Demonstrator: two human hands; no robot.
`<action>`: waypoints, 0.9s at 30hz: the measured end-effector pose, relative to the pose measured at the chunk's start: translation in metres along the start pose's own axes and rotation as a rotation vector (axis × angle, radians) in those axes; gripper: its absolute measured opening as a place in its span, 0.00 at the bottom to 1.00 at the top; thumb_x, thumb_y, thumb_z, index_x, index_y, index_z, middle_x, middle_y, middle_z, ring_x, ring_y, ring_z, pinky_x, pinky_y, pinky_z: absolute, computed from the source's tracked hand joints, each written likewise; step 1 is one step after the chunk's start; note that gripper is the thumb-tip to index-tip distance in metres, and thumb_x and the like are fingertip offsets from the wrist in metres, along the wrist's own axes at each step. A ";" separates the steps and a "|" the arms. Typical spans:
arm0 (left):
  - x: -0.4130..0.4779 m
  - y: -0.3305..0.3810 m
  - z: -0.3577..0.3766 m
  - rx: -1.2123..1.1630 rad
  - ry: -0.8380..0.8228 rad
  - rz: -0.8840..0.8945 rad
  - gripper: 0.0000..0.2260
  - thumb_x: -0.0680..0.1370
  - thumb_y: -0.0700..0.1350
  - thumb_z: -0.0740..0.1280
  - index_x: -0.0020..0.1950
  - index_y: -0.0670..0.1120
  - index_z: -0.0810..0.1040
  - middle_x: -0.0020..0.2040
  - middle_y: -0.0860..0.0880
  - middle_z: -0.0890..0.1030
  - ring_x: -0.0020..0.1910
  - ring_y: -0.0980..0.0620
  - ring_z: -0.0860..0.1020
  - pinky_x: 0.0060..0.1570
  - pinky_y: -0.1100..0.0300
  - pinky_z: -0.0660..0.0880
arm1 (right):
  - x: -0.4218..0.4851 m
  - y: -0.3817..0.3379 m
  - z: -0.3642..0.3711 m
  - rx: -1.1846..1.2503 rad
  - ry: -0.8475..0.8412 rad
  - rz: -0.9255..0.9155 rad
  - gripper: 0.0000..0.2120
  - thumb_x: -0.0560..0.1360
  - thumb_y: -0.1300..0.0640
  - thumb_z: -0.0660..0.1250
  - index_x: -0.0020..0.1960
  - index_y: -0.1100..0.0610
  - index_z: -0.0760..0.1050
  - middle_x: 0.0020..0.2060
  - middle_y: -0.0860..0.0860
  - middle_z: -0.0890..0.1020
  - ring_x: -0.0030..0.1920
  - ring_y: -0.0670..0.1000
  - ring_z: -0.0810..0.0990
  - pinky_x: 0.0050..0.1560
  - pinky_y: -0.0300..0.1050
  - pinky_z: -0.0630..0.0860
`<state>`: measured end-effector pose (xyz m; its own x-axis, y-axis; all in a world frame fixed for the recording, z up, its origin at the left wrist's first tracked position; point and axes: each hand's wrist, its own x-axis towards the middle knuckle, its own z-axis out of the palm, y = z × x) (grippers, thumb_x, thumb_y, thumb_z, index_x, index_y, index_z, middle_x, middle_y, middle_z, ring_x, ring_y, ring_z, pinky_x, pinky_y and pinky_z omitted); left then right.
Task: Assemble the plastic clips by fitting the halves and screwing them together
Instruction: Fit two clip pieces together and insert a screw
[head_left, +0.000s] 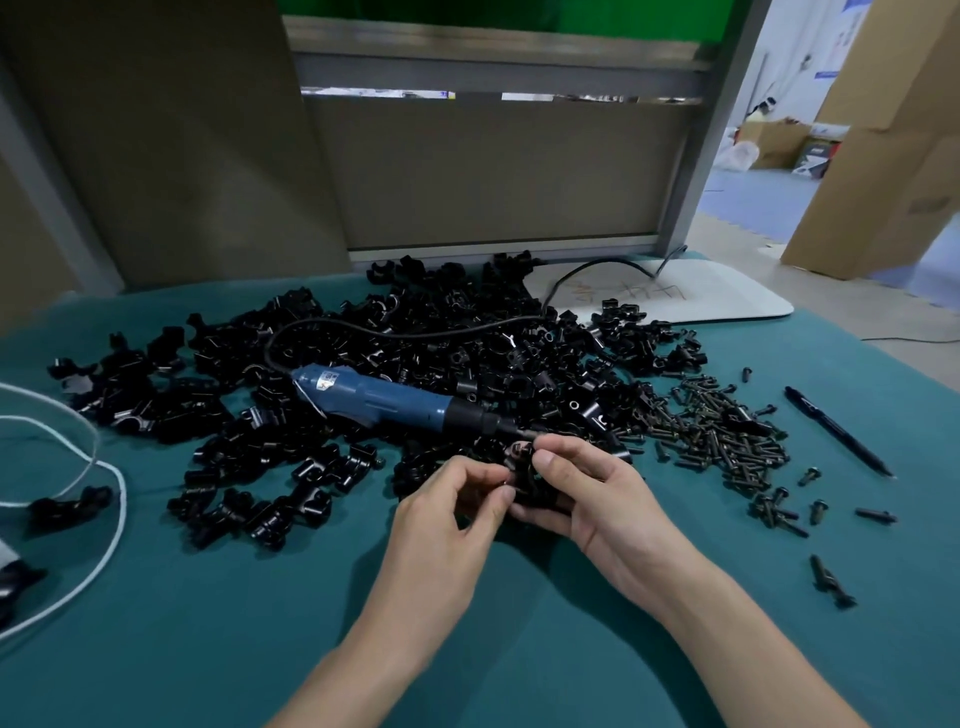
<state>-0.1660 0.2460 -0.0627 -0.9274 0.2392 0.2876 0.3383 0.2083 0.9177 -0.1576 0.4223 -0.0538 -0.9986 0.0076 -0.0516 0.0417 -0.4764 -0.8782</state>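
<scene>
While right hand grips the clip and left hand pinches its 9 o'clock side, I'd press it flush before screwing.

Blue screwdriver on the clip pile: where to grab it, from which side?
Take the screwdriver by its blue barrel, mid-length, from above: it lies lengthwise on the clip halves, top exposed. Skip the left end, where the cord exits, and the bit at the right.
</scene>
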 end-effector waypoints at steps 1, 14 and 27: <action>0.000 0.000 0.000 -0.009 -0.001 -0.004 0.07 0.80 0.47 0.71 0.51 0.61 0.80 0.48 0.61 0.84 0.49 0.61 0.82 0.48 0.70 0.75 | 0.000 0.000 0.000 0.000 0.002 -0.002 0.06 0.72 0.60 0.76 0.50 0.56 0.86 0.50 0.57 0.86 0.53 0.58 0.87 0.49 0.52 0.84; 0.001 0.001 0.002 0.034 -0.042 -0.050 0.06 0.76 0.58 0.71 0.45 0.58 0.80 0.39 0.60 0.83 0.38 0.61 0.79 0.39 0.69 0.72 | -0.007 0.000 0.003 -0.095 -0.021 -0.015 0.05 0.74 0.58 0.74 0.50 0.54 0.86 0.50 0.56 0.86 0.53 0.56 0.86 0.51 0.51 0.84; 0.001 0.000 0.001 0.121 -0.064 -0.048 0.07 0.79 0.59 0.66 0.46 0.58 0.79 0.39 0.65 0.80 0.34 0.65 0.75 0.34 0.72 0.68 | -0.005 0.000 0.003 -0.082 -0.002 -0.026 0.06 0.72 0.59 0.74 0.49 0.54 0.86 0.48 0.55 0.86 0.52 0.54 0.86 0.50 0.51 0.84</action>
<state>-0.1663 0.2474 -0.0626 -0.9323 0.2852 0.2224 0.3139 0.3325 0.8893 -0.1526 0.4194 -0.0520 -0.9995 0.0174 -0.0278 0.0185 -0.4026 -0.9152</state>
